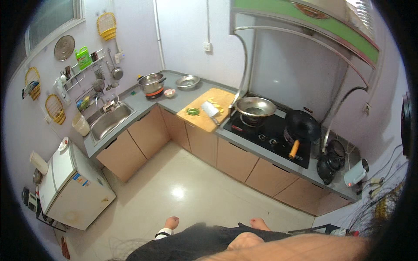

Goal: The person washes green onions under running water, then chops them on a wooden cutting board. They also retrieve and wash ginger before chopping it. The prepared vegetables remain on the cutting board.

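Observation:
My left hand (pixel 171 223), with a white cuff and a black band at the wrist, hangs low over the floor with fingers curled. My right hand (pixel 258 223) is at the other side of my black clothing, also curled; nothing shows in either. Both are well apart from the counter. Ahead, a wooden cutting board (pixel 196 122) overlaps the counter's front edge. A cleaver (pixel 210 109) lies flat on it, handle towards me. Chopped greens (pixel 192 112) are left of the blade, yellow pieces (pixel 219 107) right and behind.
The black gas cooktop (pixel 243 130) bears a steel basin (pixel 255 106) and a wok (pixel 302 125) with its wooden handle forward. An electric kettle (pixel 355 173) shows a red light. Left are a steel pot (pixel 152 84), a sink (pixel 112 122) and a low white refrigerator (pixel 78 195).

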A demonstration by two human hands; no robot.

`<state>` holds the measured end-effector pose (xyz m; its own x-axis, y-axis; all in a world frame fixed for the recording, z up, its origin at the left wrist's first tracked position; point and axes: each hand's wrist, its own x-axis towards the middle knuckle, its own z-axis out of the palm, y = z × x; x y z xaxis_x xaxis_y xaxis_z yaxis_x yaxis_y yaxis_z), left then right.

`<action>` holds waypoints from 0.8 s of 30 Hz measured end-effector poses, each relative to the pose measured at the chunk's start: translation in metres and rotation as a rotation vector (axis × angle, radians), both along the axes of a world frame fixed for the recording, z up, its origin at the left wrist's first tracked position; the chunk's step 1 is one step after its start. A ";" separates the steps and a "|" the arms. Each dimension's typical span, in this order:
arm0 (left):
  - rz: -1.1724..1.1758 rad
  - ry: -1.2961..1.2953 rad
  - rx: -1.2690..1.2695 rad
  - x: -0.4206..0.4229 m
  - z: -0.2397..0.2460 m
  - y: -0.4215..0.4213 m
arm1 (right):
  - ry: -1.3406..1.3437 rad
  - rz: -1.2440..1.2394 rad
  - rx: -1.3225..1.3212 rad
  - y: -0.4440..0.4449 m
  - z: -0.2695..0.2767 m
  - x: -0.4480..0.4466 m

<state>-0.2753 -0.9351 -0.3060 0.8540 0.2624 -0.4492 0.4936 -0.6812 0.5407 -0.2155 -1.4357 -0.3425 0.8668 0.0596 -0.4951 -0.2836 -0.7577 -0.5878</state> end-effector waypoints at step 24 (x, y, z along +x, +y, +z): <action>0.317 0.178 -0.069 0.097 -0.045 0.233 | 0.032 0.555 0.043 0.360 0.038 0.439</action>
